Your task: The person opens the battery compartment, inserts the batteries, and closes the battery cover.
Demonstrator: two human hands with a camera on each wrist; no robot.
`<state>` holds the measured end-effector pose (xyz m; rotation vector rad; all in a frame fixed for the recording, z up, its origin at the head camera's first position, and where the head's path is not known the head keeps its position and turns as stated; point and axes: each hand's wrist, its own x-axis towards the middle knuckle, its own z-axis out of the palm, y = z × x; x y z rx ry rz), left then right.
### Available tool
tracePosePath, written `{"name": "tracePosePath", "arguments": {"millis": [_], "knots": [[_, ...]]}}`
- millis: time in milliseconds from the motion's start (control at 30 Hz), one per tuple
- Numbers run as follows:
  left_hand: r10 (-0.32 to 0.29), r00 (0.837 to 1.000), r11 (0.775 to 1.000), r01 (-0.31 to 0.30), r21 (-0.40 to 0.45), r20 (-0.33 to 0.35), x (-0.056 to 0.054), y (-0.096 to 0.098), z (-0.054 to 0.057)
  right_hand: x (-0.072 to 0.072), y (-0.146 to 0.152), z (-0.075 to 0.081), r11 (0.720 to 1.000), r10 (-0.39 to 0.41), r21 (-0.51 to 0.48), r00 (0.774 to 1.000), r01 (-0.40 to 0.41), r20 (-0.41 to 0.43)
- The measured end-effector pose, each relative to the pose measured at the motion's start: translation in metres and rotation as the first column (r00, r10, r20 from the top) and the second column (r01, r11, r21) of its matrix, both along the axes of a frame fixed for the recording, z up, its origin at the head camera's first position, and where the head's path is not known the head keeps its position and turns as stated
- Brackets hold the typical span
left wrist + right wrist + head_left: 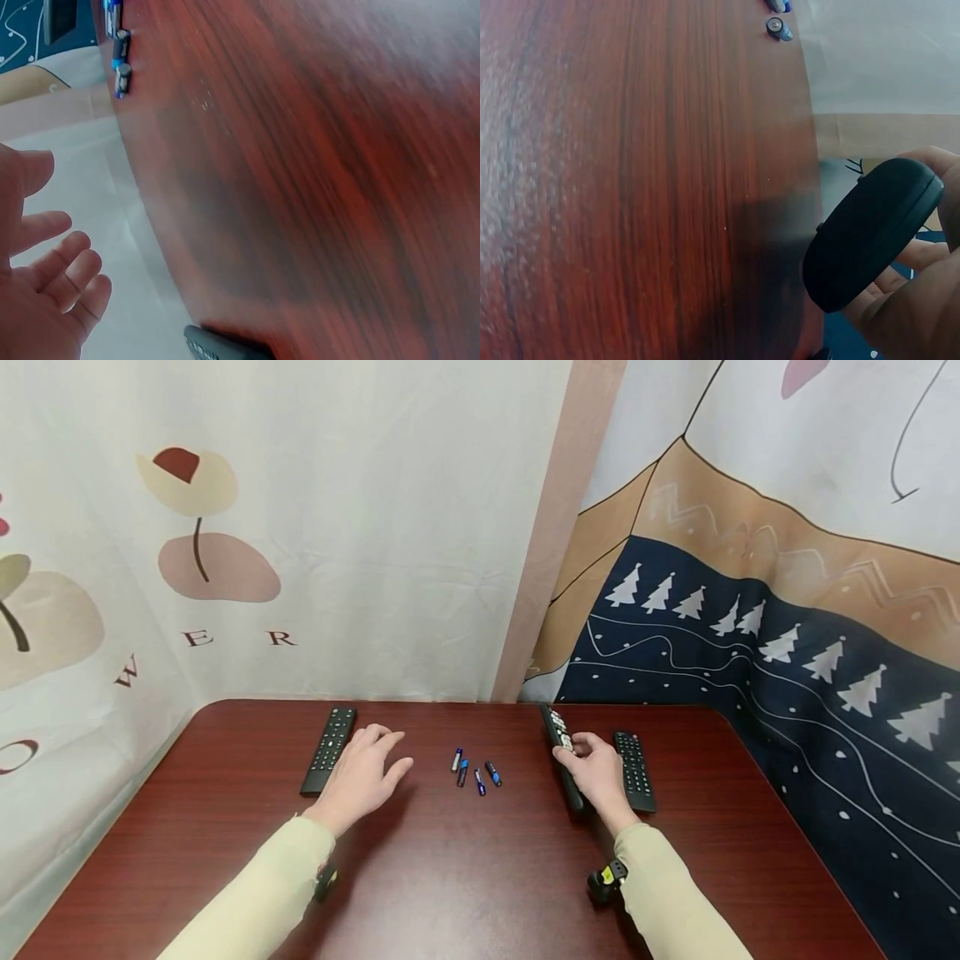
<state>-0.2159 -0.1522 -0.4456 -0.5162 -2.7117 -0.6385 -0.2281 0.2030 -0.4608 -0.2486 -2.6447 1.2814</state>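
My right hand (602, 770) grips a long black remote control (557, 727) by its sides, tilted up off the table. In the right wrist view the end of that remote (874, 232) faces the camera, with fingers wrapped behind it. Just right of this hand lies another black remote (634, 768). My left hand (362, 777) is above the table with loosely bent fingers and nothing between them; in the left wrist view the hand (52, 277) is empty too. Beside it lies a third black remote (330, 747). Several small blue batteries (462, 772) lie between the hands.
The dark red wooden table (465, 877) has its far edge against a pale printed curtain (390, 568). A navy and tan cloth with white trees (720, 618) hangs along the right side. Dark devices are strapped at both wrists.
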Motion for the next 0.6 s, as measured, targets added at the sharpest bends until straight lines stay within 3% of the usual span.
{"name": "tracePosePath", "arguments": {"millis": [600], "knots": [[0.107,0.993,0.994,-0.106,-0.023,0.058,-0.007,-0.037,-0.009,0.001,0.007,0.0,0.989,-0.008,0.146,0.998,-0.001,0.061]]}}
